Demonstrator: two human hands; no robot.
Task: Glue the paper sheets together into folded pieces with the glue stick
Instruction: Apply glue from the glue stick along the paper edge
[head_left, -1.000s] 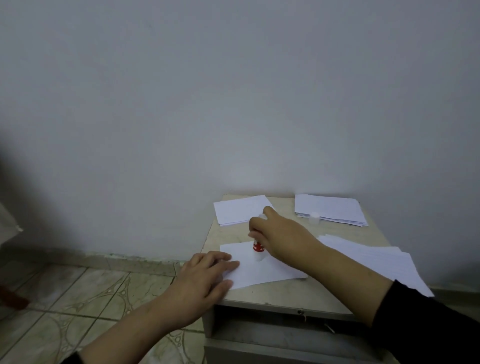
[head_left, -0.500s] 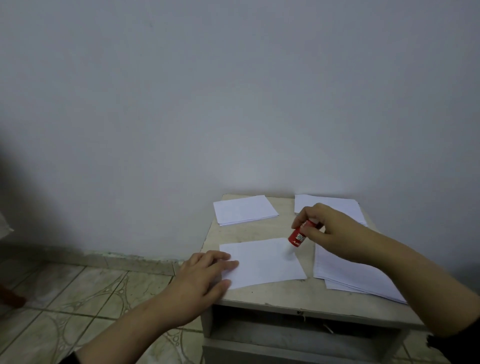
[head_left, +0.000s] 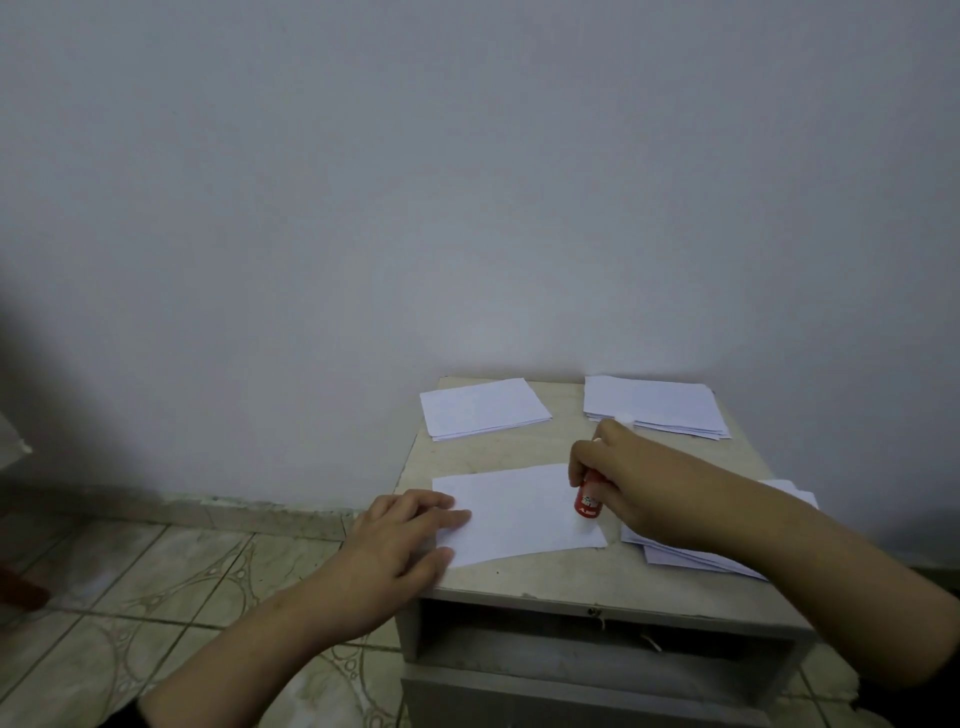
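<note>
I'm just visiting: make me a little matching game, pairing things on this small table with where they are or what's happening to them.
Things:
1. glue stick
2. front sheet
3. left stack
4. right hand

States:
A. lies untouched at the table's back left
B. pressed flat by the left hand
C. red, held tip down on the sheet's right end
D. grips the glue stick

Pairs: 1-C, 2-B, 3-A, 4-D

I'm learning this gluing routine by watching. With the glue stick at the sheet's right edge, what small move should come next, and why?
Probably draw the glue stick along the right edge of the sheet. The right hand grips it upright with its tip down at that edge, and the left hand lies flat on the sheet's left end, pinning it to the table, so the sheet should stay put.
</note>
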